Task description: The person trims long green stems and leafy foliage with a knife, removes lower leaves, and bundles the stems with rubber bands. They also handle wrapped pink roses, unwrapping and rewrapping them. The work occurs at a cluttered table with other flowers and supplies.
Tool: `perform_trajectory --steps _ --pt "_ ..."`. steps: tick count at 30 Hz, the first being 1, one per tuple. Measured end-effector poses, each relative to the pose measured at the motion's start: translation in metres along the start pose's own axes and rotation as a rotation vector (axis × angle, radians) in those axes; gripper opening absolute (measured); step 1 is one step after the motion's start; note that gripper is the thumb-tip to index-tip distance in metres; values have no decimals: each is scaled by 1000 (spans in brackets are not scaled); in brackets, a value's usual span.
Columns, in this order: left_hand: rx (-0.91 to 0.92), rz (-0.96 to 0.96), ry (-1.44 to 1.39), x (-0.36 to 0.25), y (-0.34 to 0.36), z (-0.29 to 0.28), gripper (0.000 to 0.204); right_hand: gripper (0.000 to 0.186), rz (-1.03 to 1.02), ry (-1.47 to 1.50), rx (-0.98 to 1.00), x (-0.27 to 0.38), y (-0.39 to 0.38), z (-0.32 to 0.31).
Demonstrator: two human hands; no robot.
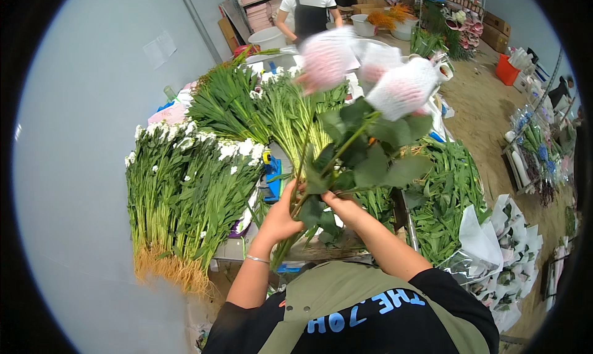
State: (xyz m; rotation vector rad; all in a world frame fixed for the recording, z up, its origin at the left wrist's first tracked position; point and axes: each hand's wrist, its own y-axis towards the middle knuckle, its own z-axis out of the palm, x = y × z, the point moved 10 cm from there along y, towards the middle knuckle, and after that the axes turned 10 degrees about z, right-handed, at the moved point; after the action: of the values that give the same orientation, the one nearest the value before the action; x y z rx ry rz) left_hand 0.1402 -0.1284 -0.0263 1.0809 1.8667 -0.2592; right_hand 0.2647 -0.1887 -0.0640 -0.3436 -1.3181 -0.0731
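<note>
My left hand point(283, 218) is closed round the green stems of a few long-stemmed roses. Their pink heads, wrapped in white netting sleeves point(401, 88), point away from me over the table and are partly blurred. My right hand point(343, 207) is closed at the stems just to the right, its thumb by the broad dark leaves point(377, 150); leaves hide its fingertips. Beyond my left hand stands a blue tape dispenser point(272, 175) with a yellow part.
White-flowered stems with bare roots point(185, 206) are piled at the left. More green bunches point(241, 101) lie at the back of the table, and loose leaves point(448, 193) heap at the right. Wrapped bouquets point(506, 261) stand at the lower right. Across the table stands another person point(311, 20).
</note>
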Motion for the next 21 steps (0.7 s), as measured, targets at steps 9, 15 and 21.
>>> perform_trajectory --steps 9,15,21 --pt "-257 -48 -195 -1 -18 27 49 27 76 695 -86 -29 -19 4" --pt "-262 -16 -340 -2 -18 25 43 33 303 1202 398 -45 -13 36" --pt "-271 -51 -425 4 -25 18 44 38 310 390 294 -52 -15 26"
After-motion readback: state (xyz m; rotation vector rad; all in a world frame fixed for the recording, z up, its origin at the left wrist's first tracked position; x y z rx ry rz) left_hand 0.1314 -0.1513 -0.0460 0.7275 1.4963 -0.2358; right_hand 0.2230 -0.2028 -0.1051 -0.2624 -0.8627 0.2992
